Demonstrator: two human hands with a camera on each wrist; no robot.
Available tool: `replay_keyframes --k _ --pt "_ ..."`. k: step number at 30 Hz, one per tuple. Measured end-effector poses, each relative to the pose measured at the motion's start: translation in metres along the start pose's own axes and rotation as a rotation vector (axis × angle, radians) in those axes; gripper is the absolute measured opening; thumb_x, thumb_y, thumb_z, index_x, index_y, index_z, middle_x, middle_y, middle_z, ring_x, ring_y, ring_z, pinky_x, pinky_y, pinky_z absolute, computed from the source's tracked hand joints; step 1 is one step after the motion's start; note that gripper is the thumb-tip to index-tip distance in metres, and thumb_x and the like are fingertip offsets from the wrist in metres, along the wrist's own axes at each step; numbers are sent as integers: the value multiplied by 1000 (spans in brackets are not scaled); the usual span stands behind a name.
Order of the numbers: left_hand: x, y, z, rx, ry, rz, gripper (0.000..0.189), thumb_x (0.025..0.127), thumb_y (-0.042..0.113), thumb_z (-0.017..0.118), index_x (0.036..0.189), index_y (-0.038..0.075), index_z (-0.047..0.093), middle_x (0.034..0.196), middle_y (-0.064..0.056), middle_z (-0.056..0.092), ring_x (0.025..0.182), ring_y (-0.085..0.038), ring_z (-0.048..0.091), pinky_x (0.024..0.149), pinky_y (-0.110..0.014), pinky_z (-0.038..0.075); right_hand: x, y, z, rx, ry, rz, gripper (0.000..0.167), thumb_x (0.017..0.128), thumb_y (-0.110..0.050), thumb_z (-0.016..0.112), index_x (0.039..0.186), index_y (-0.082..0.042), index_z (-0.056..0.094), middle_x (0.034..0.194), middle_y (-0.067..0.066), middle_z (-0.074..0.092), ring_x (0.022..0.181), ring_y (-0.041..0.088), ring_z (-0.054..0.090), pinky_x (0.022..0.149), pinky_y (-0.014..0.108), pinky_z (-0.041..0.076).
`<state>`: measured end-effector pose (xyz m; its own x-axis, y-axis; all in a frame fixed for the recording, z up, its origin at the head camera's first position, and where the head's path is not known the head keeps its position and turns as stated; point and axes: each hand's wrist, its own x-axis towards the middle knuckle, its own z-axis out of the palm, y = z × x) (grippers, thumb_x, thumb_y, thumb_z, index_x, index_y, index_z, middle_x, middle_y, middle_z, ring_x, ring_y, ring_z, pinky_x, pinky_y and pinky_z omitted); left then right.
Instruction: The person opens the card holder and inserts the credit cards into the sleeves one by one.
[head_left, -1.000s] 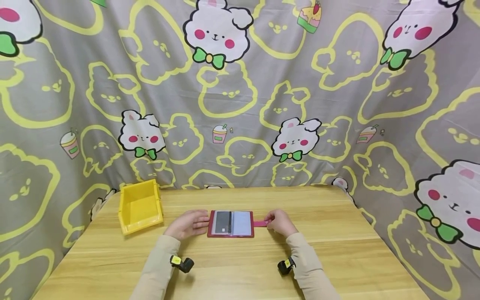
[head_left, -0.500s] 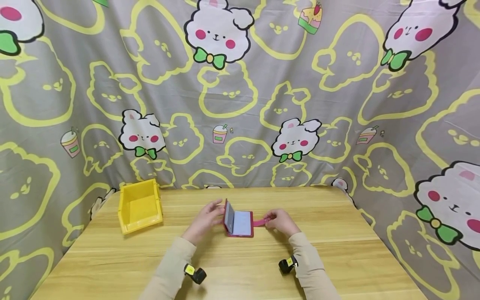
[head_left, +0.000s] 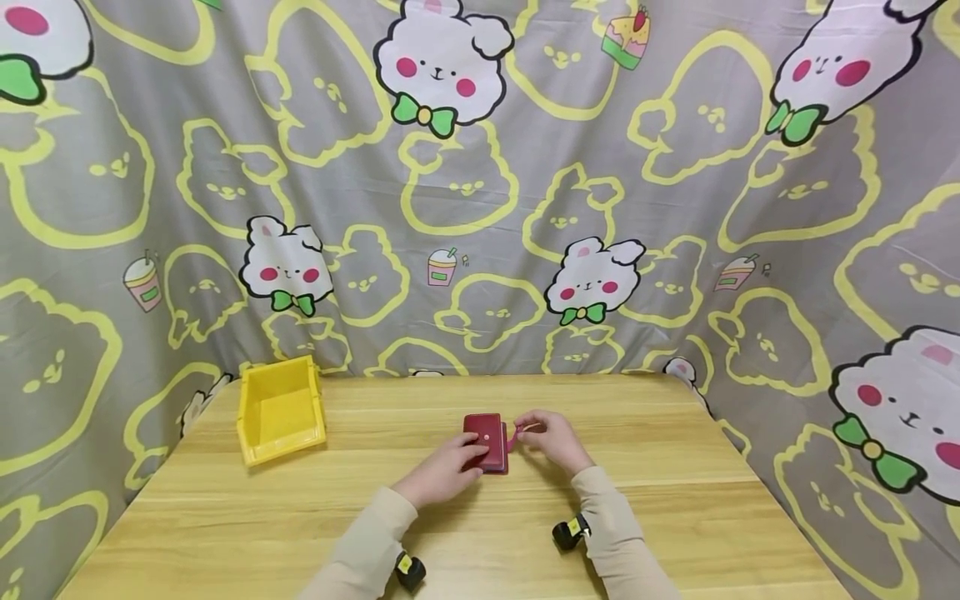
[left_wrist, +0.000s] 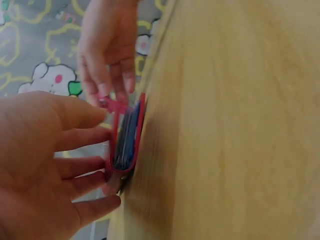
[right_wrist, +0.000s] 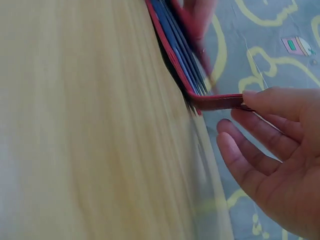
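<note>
A red card holder (head_left: 487, 429) lies folded over on the wooden table, its snap stud showing on the cover. My left hand (head_left: 444, 472) rests its outstretched fingers on that cover from the left. In the left wrist view, clear and dark sleeves (left_wrist: 126, 137) show edge-on between the two covers. From the right, my right hand (head_left: 557, 442) pinches the end of the pink-red strap (right_wrist: 220, 102) between thumb and index finger. The strap stands raised off the table, bent up at the holder's right edge. The other fingers of that hand are loosely bent.
A yellow plastic bin (head_left: 281, 412) stands at the table's back left. Behind the wooden table (head_left: 637, 433) hangs a grey curtain (head_left: 480, 308) with cartoon rabbits. Each forearm carries a small black wrist camera (head_left: 567, 533).
The card holder's left cover has swung over to the right and now lies on the other half. My left hand moved right with it. The right hand lifted the strap's end.
</note>
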<state>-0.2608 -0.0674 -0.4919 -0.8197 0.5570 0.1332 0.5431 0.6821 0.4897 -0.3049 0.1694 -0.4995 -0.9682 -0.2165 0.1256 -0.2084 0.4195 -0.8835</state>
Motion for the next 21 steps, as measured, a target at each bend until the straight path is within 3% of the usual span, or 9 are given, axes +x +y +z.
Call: replay_keyframes --k 5,11,21 --pt "-3 1 2 128 -37 28 45 92 19 62 135 5 58 147 -23 45 132 -40 48 107 -49 44 3 -8 14 -92 5 -105 20 84 -2 70 104 -2 70 98 12 73 87 21 67 79 32 55" --pt "-6 1 2 148 -47 40 48 90 19 65 136 6 57 147 -24 44 133 -40 46 107 -50 43 11 -17 31 -246 -60 -225 21 82 0 70 102 -5 70 92 8 72 82 16 65 73 26 54" --pt "-7 2 -1 162 -64 54 48 91 19 65 137 7 56 149 -24 42 136 -38 44 110 -49 42 21 -27 40 -357 -114 -264 13 77 4 73 87 -3 71 82 7 71 73 10 62 65 20 51"
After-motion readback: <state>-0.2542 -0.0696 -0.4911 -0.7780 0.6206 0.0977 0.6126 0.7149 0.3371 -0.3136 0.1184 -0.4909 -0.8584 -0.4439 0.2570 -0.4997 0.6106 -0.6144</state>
